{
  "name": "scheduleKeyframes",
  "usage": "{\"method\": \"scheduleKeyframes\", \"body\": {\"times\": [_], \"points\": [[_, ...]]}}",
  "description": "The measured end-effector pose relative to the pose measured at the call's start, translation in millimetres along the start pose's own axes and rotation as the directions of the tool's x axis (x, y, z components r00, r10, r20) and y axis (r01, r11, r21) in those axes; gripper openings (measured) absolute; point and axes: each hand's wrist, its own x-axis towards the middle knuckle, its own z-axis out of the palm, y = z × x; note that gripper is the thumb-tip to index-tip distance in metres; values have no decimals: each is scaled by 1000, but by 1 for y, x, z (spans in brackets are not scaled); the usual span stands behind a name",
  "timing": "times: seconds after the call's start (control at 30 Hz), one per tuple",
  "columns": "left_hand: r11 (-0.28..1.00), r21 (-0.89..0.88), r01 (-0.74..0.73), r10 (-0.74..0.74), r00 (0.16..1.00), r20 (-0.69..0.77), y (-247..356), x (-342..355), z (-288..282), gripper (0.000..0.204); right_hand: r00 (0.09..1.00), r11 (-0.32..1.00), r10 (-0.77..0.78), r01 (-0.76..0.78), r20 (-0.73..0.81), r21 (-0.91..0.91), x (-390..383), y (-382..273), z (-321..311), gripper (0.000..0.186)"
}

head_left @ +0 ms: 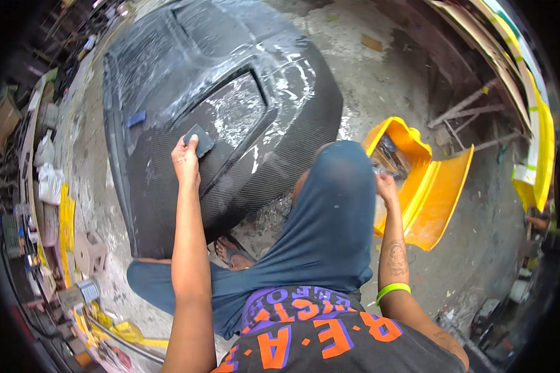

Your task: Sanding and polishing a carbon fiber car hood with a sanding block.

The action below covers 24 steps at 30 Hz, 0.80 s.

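Observation:
A large black carbon-fibre car hood (162,177) lies before me, its far part wet and streaked with whitish liquid. My left hand (186,158) grips a dark grey square of sandpaper (204,144) against the hood, thumb on top; whether a block backs it is hidden. Farther left on the hood rests a small blue block (137,119). Beside my raised knee, my right hand (387,188) is closed at the edge of a yellow moulded panel (426,205). Something clear, perhaps plastic, shows by its fingers, but what they hold is too small to make out.
Along the left stand a grey hollow block (89,253), a metal can (88,290), white bags (50,183) and yellow strips (66,236). At the right are a metal stand (470,115) and a long yellow-and-white part (541,149). The concrete floor (379,81) is stained.

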Motion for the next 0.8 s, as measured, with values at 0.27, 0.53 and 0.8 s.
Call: {"method": "scheduleKeyframes", "body": {"times": [0.27, 0.53, 0.8], "points": [[959, -223, 176, -166, 984, 62, -4, -38, -24, 28, 958, 973, 223, -209, 181, -94, 61, 102, 34, 29], [781, -521, 344, -270, 939, 215, -18, -23, 111, 30, 957, 373, -76, -231, 278, 899, 22, -49, -3, 28], [435, -716, 545, -573, 782, 247, -25, 37, 213, 27, 652, 721, -689, 663, 318, 202, 26, -301, 107, 36]]}}
